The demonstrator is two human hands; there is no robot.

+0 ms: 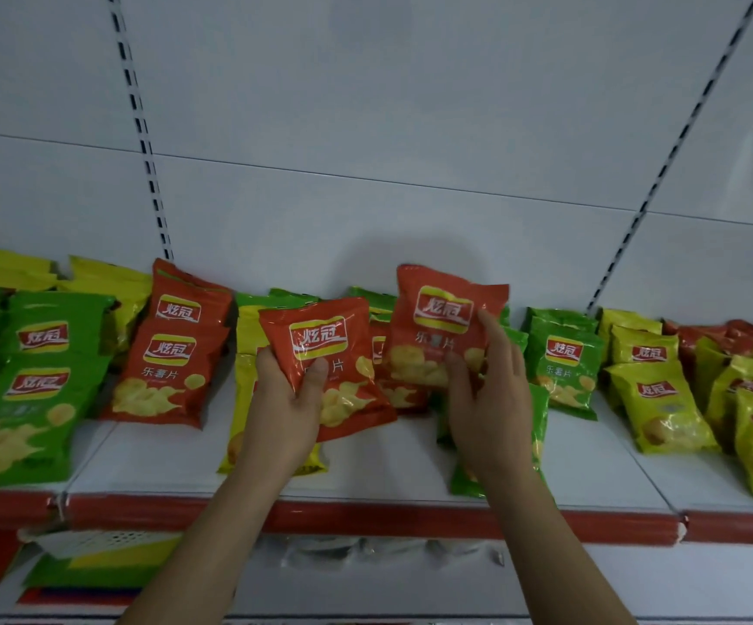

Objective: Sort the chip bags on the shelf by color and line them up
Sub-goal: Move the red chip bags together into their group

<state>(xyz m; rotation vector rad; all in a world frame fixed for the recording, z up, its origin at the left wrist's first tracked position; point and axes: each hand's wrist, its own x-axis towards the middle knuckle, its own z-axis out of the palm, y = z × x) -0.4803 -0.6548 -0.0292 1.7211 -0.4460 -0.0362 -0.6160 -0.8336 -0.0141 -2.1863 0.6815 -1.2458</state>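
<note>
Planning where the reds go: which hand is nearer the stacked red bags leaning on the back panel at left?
Left. The left hand, gripping a red bag, is just right of the stacked red bags; the right hand is farther right.

chip bags (327, 354): glossy crinkled plastic film | shelf (163, 466): smooth matt white | back panel (410, 106): matt white

two bare forearms, left hand (287, 399), right hand (489, 399), no sleeves

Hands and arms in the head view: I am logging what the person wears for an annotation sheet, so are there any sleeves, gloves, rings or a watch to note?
Nothing worn shows. The left hand and right hand are bare, with no gloves, rings or watch visible. Both forearms are bare down to the picture's lower edge; no sleeve comes into view.
</note>
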